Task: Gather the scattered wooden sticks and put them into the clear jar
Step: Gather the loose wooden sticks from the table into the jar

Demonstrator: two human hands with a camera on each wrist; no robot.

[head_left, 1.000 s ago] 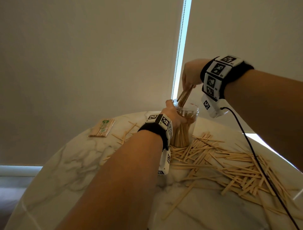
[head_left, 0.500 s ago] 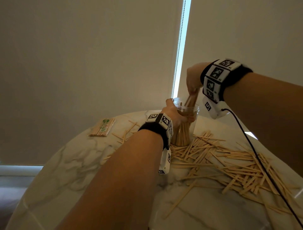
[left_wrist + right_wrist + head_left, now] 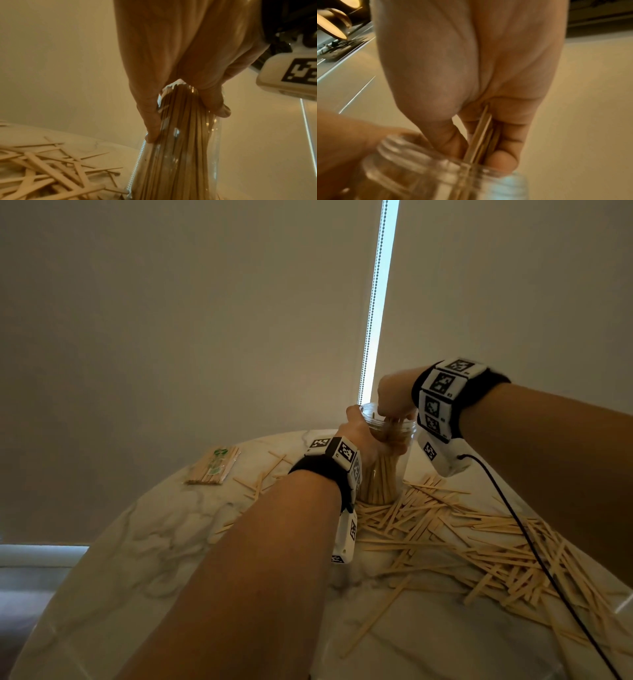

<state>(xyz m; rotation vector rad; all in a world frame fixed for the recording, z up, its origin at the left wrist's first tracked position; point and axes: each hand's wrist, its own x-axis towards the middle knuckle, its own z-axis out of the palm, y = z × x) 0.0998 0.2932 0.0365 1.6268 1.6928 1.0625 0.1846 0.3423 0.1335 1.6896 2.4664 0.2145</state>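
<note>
Now the clear jar (image 3: 380, 470) stands upright on the marble table (image 3: 137, 542), left hand (image 3: 363, 436) wrapped round it as a brace. Right hand (image 3: 394, 402) pinches a small stick bundle (image 3: 481, 136) at the jar's mouth. Loose wooden sticks (image 3: 479, 542) lie beside the jar.

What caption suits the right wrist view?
Right hand pinches wooden sticks at the clear jar mouth.
</note>
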